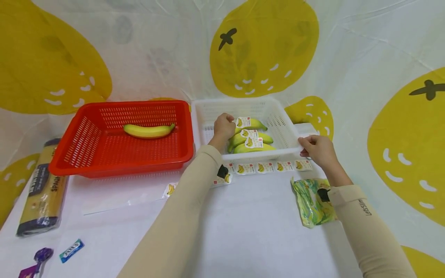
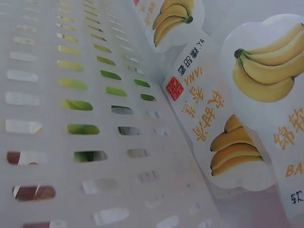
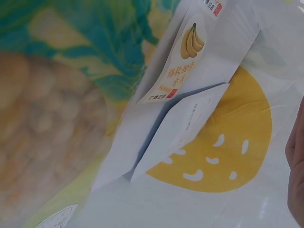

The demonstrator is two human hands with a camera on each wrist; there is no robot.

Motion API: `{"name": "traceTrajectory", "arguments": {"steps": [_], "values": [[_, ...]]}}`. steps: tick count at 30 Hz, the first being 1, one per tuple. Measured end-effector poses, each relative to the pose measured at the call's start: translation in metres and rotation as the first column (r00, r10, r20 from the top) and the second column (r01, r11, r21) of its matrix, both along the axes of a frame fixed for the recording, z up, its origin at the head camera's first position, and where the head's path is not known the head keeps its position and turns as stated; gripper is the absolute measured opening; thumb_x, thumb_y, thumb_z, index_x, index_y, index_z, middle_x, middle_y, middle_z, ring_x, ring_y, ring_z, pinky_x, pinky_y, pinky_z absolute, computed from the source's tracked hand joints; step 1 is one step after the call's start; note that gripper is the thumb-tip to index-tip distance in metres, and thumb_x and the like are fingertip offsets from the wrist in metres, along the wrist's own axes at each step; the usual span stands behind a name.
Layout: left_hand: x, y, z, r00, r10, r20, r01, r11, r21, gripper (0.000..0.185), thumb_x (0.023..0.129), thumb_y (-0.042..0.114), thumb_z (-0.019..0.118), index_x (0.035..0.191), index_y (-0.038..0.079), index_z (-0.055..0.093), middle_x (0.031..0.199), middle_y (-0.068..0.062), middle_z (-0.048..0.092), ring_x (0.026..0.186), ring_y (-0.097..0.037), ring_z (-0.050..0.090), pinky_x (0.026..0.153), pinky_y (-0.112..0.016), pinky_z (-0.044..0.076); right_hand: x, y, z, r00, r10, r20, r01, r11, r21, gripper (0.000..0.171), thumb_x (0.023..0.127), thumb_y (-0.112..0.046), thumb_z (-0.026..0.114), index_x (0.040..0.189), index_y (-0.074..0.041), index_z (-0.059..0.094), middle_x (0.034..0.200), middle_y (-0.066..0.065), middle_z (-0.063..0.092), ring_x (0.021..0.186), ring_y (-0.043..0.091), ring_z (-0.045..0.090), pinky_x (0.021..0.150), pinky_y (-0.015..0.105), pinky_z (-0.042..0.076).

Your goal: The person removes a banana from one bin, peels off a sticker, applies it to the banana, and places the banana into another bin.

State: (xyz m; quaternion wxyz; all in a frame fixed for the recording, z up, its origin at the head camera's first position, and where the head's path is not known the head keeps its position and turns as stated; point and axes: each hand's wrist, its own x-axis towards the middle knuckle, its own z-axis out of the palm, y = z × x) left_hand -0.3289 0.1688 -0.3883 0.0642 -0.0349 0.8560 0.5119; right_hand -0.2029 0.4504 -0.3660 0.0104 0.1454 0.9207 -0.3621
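Observation:
In the head view, my left hand [image 1: 225, 125] reaches into the white plastic basket [image 1: 243, 156], fingers curled at the left end of the rearmost banana [image 1: 256, 124]. The hand hides that end. Two more bananas [image 1: 265, 138] lie in front of it, and all three bear white banana labels [image 1: 253, 143]. My right hand [image 1: 316, 148] pinches the basket's front right corner with thumb and fingertips. In the right wrist view only an edge of the right hand [image 3: 297, 161] shows. The left wrist view shows the basket's slotted wall [image 2: 95, 142], with green-yellow fruit behind it.
A red basket [image 1: 121, 170] with one banana [image 1: 149, 131] stands at left. A row of label stickers [image 1: 265, 167] lies before the white basket. A green patterned packet [image 1: 311, 202] lies at right; a spaghetti pack [image 1: 43, 189], small wrapped candy [image 1: 71, 250] and purple lollipop [image 1: 43, 255] at left.

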Motion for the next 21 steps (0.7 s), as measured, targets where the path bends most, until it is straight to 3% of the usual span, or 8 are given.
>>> {"name": "traceTrajectory", "arguments": {"steps": [5, 8, 11, 14, 18, 21], "values": [[0.005, -0.007, 0.009, 0.998, -0.023, -0.062, 0.024, 1.000, 0.015, 0.025, 0.096, 0.005, 0.054, 0.118, 0.010, 0.065, 0.121, -0.008, 0.065, 0.111, -0.023, 0.060, 0.098, -0.035, 0.051, 0.001, -0.001, 0.002, 1.000, 0.008, -0.008, -0.008, 1.000, -0.016, 0.049, 0.105, -0.039, 0.055, 0.117, 0.007, 0.065, 0.088, 0.007, 0.067, 0.063, 0.000, 0.065, 0.064, 0.015, 0.055], [0.015, -0.017, 0.023, 0.995, -0.036, -0.094, 0.048, 0.990, 0.129, 0.023, 0.098, 0.006, 0.056, 0.119, 0.007, 0.065, 0.119, -0.010, 0.064, 0.108, -0.022, 0.058, 0.096, -0.034, 0.051, 0.000, 0.000, 0.003, 1.000, 0.015, -0.008, -0.015, 1.000, -0.011, 0.049, 0.105, -0.040, 0.055, 0.118, 0.006, 0.065, 0.091, 0.008, 0.068, 0.064, 0.001, 0.065, 0.064, 0.016, 0.055], [0.032, -0.034, 0.041, 0.993, -0.050, -0.103, 0.079, 0.951, 0.300, 0.022, 0.099, 0.009, 0.059, 0.120, 0.004, 0.064, 0.117, -0.010, 0.064, 0.104, -0.020, 0.058, 0.094, -0.032, 0.052, -0.001, 0.002, 0.003, 1.000, 0.024, -0.006, -0.024, 1.000, -0.001, 0.050, 0.105, -0.041, 0.055, 0.119, 0.006, 0.065, 0.090, 0.005, 0.068, 0.067, 0.004, 0.069, 0.066, 0.017, 0.057], [0.061, -0.061, 0.058, 0.995, -0.068, -0.073, 0.094, 0.883, 0.459, 0.023, 0.099, 0.011, 0.062, 0.121, 0.004, 0.063, 0.115, -0.010, 0.066, 0.103, -0.020, 0.062, 0.096, -0.030, 0.055, -0.001, 0.003, 0.003, 0.999, 0.035, 0.000, -0.035, 0.999, 0.004, 0.052, 0.105, -0.042, 0.054, 0.121, 0.006, 0.065, 0.088, 0.003, 0.068, 0.070, 0.007, 0.071, 0.068, 0.018, 0.057], [0.117, -0.113, 0.073, 0.996, -0.093, 0.010, 0.067, 0.788, 0.612, 0.029, 0.099, 0.012, 0.066, 0.126, 0.003, 0.060, 0.114, -0.008, 0.067, 0.105, -0.021, 0.069, 0.098, -0.032, 0.057, -0.001, 0.004, 0.001, 0.999, 0.039, 0.017, -0.039, 0.999, -0.002, 0.056, 0.104, -0.046, 0.053, 0.123, 0.006, 0.063, 0.086, 0.000, 0.067, 0.068, 0.004, 0.069, 0.066, 0.015, 0.054], [0.164, -0.162, 0.073, 0.996, -0.085, 0.018, 0.054, 0.763, 0.644, 0.033, 0.100, 0.014, 0.066, 0.129, 0.003, 0.056, 0.117, -0.006, 0.068, 0.107, -0.018, 0.071, 0.098, -0.032, 0.057, 0.000, 0.005, -0.001, 0.999, 0.043, 0.010, -0.043, 0.999, 0.001, 0.057, 0.104, -0.046, 0.053, 0.123, 0.007, 0.063, 0.082, -0.002, 0.068, 0.065, 0.001, 0.067, 0.064, 0.013, 0.053]]}}
